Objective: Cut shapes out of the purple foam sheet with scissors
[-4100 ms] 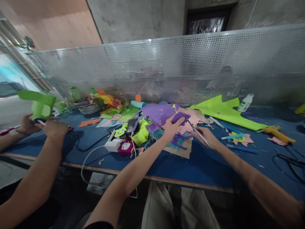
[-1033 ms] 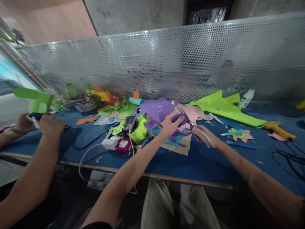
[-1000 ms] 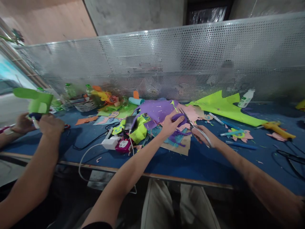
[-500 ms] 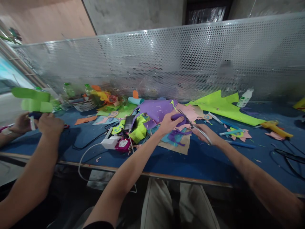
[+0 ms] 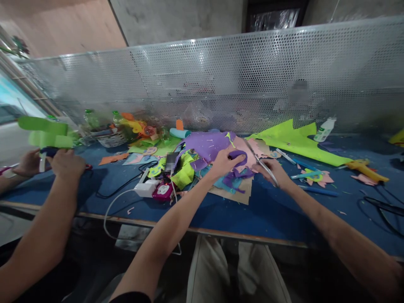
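My left hand (image 5: 224, 163) pinches a curled purple piece (image 5: 240, 157) over the heap of scraps at the middle of the table. Just right of it, my right hand (image 5: 274, 171) is closed round the handles of a pair of scissors (image 5: 262, 164), whose blades point up and left, beside the purple piece. Behind my left hand lies a larger purple sheet (image 5: 205, 144) with small light scraps on it. Pink sheet pieces (image 5: 252, 147) are under and behind the scissors, and a brown sheet (image 5: 241, 197) lies in front.
A person's hands (image 5: 65, 162) at the left hold a green shape (image 5: 47, 132). White plugs (image 5: 145, 188) and cables sit left of my forearm. A lime sheet (image 5: 293, 141), a white bottle (image 5: 325, 129) and a yellow glue gun (image 5: 366, 171) are at the right. A perforated metal screen (image 5: 195, 80) stands behind.
The scissors have tilted more upright and shifted slightly up and away from the purple piece. My left hand has barely moved, and the purple piece in it has shifted a little. The green shape moved slightly right.
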Demonstrator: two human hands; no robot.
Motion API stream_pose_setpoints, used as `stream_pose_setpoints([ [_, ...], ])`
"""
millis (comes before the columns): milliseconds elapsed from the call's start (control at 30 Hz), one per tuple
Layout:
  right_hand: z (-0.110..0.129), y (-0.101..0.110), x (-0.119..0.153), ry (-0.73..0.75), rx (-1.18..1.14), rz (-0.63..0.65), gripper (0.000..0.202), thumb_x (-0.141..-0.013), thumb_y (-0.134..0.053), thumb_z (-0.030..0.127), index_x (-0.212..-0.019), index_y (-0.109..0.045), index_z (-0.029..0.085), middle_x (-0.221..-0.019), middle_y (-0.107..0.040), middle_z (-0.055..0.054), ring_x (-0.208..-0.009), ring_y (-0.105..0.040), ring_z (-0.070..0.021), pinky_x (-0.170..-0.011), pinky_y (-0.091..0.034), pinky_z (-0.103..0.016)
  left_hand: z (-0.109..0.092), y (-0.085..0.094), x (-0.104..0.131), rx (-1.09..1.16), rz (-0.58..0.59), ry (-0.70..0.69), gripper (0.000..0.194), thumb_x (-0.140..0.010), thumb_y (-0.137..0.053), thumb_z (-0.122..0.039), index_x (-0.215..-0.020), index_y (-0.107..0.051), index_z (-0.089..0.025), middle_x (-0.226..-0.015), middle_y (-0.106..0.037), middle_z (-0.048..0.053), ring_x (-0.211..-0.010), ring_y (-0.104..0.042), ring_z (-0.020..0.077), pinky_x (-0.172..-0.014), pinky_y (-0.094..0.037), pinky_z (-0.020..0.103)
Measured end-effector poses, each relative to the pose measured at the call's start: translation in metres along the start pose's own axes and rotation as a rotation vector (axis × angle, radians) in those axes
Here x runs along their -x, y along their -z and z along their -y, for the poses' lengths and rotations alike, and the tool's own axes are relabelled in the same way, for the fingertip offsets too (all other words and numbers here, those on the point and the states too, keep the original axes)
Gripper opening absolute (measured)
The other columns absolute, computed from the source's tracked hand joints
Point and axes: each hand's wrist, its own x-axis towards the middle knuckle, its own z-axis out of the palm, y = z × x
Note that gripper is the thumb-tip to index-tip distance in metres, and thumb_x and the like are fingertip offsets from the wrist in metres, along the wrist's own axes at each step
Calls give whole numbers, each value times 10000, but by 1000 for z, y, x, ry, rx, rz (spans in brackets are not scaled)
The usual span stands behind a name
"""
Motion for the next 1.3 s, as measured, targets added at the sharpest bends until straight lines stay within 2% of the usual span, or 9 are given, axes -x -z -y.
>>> stream_pose_setpoints([
  [233,-28,0,-18,-72,-281,-248,422,-747,-651,641,-723,-541,235,-515,-511,38,-437,-488,-131,-464,-431,-275,11,-6,-1,-57,-95,40,354,-925,-639,-464,-958,-759,-133,-843,-721,65,-737,-600,162,-684,-459,284],
  [333,-31,-2,-17,-81,-287,-252,395,-744,-667,615,-770,-566,234,-536,-554,26,-464,-524,-147,-471,-433,-273,12,-10,0,-133,-74,-17,295,-949,-615,-424,-991,-733,-157,-935,-741,72,-806,-640,182,-714,-470,286],
  [500,-23,-5,-11,-60,-211,-147,360,-788,-652,568,-749,-593,215,-454,-491,50,-392,-457,-123,-414,-344,-254,14,-17,0,-171,29,-43,297,-1026,-478,-388,-977,-687,-184,-853,-741,41,-684,-622,160,-737,-462,303],
  [700,-12,-15,-6,62,-243,-157,364,-683,-771,525,-775,-594,220,-668,-613,18,-561,-538,-136,-551,-443,-272,21,-20,3,-355,90,-86,300,-899,-648,-390,-674,-639,-192,-643,-620,11,-640,-546,159,-629,-322,296],
  [867,-12,-20,-6,33,-229,-227,391,-651,-783,527,-817,-607,220,-675,-604,24,-575,-530,-140,-567,-454,-282,26,-26,5,-398,90,-36,357,-842,-698,-468,-628,-616,-193,-588,-551,-6,-589,-493,147,-587,-249,300],
  [1067,-19,-13,-11,-3,-260,-369,341,-711,-749,517,-783,-615,211,-623,-562,40,-506,-470,-110,-508,-399,-262,31,-24,4,-393,173,-104,420,-815,-741,-606,-802,-704,-188,-762,-657,39,-691,-563,178,-650,-354,292],
  [1167,-21,-9,-13,-41,-306,-415,361,-688,-767,531,-774,-604,220,-575,-525,56,-458,-421,-101,-443,-346,-250,39,-20,3,-428,282,-105,370,-765,-816,-505,-988,-749,-218,-932,-715,54,-812,-621,201,-707,-412,287],
  [1233,-21,-6,-14,-48,-333,-440,370,-670,-787,524,-771,-601,221,-572,-534,54,-448,-408,-95,-429,-331,-247,46,-19,1,-410,371,-41,234,-808,-776,-416,-956,-763,-235,-873,-725,29,-778,-629,191,-706,-429,289],
  [1300,-21,-3,-15,-39,-354,-461,377,-654,-808,507,-767,-596,216,-612,-585,33,-464,-433,-91,-442,-347,-245,53,-19,-1,-354,342,3,135,-828,-737,-344,-884,-763,-224,-815,-720,24,-735,-622,186,-699,-451,296],
])
